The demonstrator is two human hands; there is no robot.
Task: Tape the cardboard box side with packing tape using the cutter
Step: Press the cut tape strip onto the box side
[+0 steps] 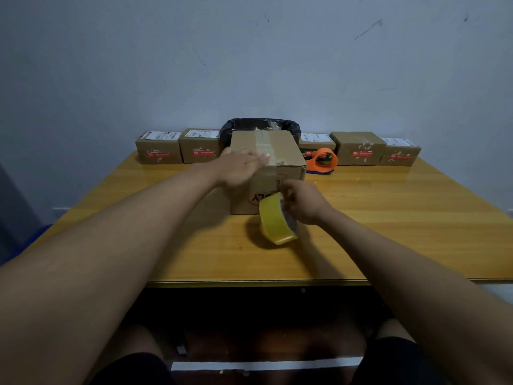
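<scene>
1. The left hand (241, 166) is lying flat, fingers spread, on the near top edge of the cardboard box (266, 168), pressing down on it just beside the strip of clear tape running across the box top.
2. The right hand (304, 201) is curling around a roll of yellow packing tape (274, 220), fingers hooking into its core and gripping it, with the roll tilting in front of the box's near face.
3. The roll is hanging low over the table (388, 218), throwing a shadow on the wood right below it; whether its lower edge is touching the surface is hard to tell.
4. The cardboard box is sitting in the middle of the yellow wooden table, its near face showing red printed letters upside down.
5. An orange tape cutter (323, 160) is resting on the table just right of the box and behind it, well apart from both hands.
6. A row of smaller cardboard parcels with red markings is lining the far edge against the wall: two on the left (177, 147) and more on the right (359, 148).
7. A bin lined with a black bag (230, 127) is standing behind the box, between the parcels.
8. The person's bare forearms are reaching over the table's near edge.
</scene>
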